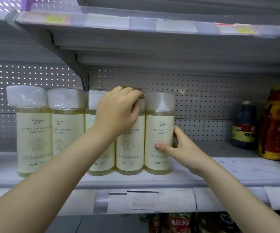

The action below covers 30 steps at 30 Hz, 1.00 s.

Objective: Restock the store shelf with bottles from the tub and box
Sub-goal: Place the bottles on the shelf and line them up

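Several pale yellow shampoo bottles with white caps stand in a row on the grey shelf [220, 174]. My left hand [117, 110] grips the white cap of the fourth bottle [130, 148], fingers curled over its top. My right hand [179, 147] holds the body of the rightmost bottle [159, 125], thumb on its label and fingers round its right side. Two more bottles [33, 132] [67, 130] stand to the left; my left forearm partly hides a third bottle [93, 115]. The tub and box are out of view.
A dark sauce bottle [244, 126] and red-and-yellow containers [274, 125] stand at the shelf's right end. An upper shelf [152, 41] overhangs closely. Bare shelf lies between the rightmost shampoo bottle and the sauce bottle. Red packets [178, 222] sit on the shelf below.
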{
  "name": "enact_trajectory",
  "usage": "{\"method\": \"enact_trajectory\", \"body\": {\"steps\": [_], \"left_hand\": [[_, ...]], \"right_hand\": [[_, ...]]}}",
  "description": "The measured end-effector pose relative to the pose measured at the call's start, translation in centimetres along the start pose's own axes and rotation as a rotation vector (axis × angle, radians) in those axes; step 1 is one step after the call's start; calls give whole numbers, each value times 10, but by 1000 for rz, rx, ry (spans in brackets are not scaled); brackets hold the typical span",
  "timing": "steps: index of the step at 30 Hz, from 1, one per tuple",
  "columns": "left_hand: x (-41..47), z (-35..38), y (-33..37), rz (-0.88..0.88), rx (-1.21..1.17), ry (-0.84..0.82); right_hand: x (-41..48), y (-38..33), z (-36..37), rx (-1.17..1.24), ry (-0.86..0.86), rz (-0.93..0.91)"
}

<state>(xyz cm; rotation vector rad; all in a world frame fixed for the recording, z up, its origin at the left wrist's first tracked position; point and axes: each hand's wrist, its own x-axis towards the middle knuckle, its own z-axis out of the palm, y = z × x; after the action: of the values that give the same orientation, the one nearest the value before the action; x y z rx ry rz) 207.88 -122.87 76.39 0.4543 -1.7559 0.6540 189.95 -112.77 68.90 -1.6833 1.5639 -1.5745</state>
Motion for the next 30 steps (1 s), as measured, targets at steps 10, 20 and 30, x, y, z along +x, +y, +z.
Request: {"method": "enact_trajectory", "body": {"steps": [10, 20, 30], "left_hand": [[0, -10, -3, 46, -31, -144], [-39, -56, 3, -33, -177, -319], [-91, -134, 3, -349, -533, -463]], "right_hand": [[-4, -7, 2, -5, 7, 19], [-27, -21, 21, -27, 235, 48], [-74, -57, 67, 16, 440, -92]]}}
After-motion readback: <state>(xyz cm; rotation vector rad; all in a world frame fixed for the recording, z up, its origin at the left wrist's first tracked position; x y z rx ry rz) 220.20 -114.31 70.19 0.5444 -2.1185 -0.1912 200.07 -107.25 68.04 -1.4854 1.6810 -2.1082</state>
